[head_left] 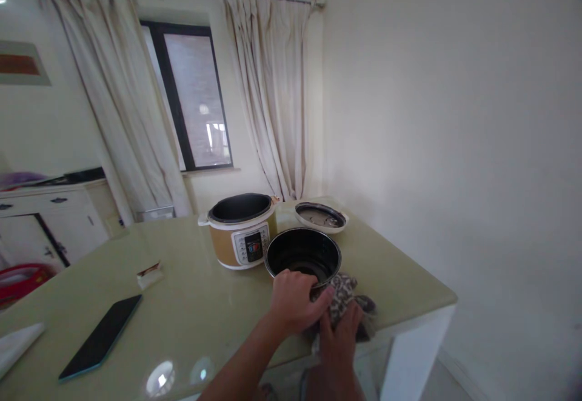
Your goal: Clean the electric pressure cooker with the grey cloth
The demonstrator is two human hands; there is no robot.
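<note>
A black inner pot [302, 249] rests on the table near its front edge. My left hand [295, 301] grips the pot's near rim, fingers curled over into it and thumb outside. A patterned grey-brown cloth [343, 295] lies bunched against the pot's near right side. My right hand [339, 334] holds this cloth, its fingers pressed onto it. Behind the pot to the left stands a gold and white electric cooker [220, 246], its top uncovered and dark inside. The round lid [321, 217] lies upside down behind the pot.
On the pale green table [200, 304] a dark phone or tablet [102, 337] lies at left. A small whitish packet [150, 275] is beyond it, and a white item [18, 346] sits at the left edge. A wall [454, 146] rises on the right.
</note>
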